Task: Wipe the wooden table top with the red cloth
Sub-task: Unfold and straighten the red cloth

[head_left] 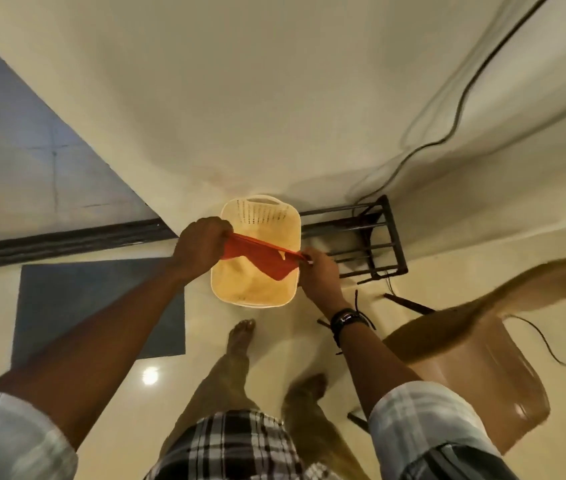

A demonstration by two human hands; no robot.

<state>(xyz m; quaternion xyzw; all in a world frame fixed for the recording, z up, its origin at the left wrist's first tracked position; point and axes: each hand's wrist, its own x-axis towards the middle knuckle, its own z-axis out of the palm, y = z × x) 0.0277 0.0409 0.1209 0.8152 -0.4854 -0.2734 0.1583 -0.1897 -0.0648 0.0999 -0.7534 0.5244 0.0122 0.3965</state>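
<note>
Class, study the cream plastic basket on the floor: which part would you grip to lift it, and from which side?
Grip the handle slot in the far rim of the cream plastic basket, coming from above. It stands upright with its mouth open, and the slot looks shaped for curled fingers.

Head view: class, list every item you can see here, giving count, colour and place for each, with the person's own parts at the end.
red cloth: one, red, stretched between both hands over the basket
basket: one, cream, perforated, on the floor by the wall
mat: one, blue, on the floor left of the basket
rack: one, dark metal, right of the basket
chair: one, brown plastic, at right
cable: one, black, down the wall
wristbands: black, right wrist
feet: two, bare, on the floor
left hand: grips the cloth's left end
right hand: pinches its right end
</note>
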